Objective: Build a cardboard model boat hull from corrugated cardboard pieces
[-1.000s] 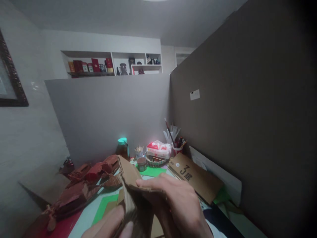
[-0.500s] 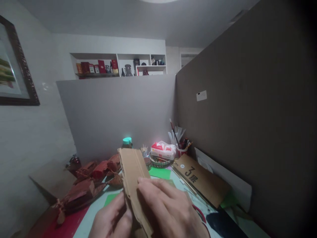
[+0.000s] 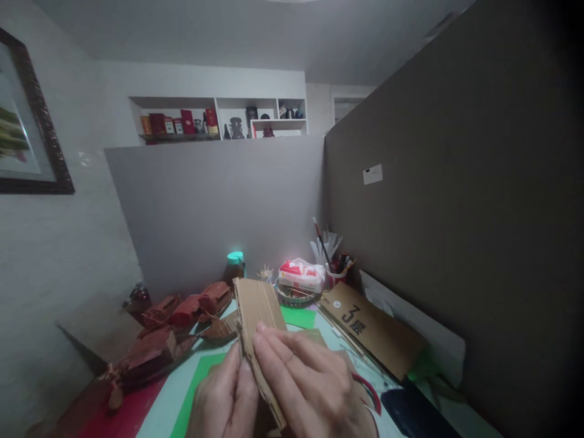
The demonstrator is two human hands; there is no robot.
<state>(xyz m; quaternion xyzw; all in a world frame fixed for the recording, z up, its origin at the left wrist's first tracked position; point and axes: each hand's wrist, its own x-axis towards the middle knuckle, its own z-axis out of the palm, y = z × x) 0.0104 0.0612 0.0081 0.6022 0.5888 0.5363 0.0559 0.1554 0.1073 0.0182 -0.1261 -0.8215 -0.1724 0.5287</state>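
Observation:
A folded strip of brown cardboard (image 3: 260,304) with torn, layered edges stands tilted in front of me, its far end raised above the table. My left hand (image 3: 223,395) pinches its left edge low down, thumb and fingers pressed together. Across the strip's right face lies my right hand (image 3: 308,380), fingers together and pressing on the board. Both palms hide the strip's lower part. Green sheets (image 3: 196,389) lie under and beyond the hands on the pale table.
Reddish-brown model boats (image 3: 155,359) line the left. Behind stand teal-lidded jars (image 3: 235,259), a tissue pack (image 3: 301,275) in a basket and a pen cup (image 3: 336,277). A printed cardboard piece (image 3: 374,331) and a dark flat object (image 3: 415,413) lie right; grey partitions (image 3: 219,201) enclose the table.
The cardboard strip and my left hand have shifted to the right. My right hand stays on the strip, its fingers slightly moved. More of the green sheet at left shows.

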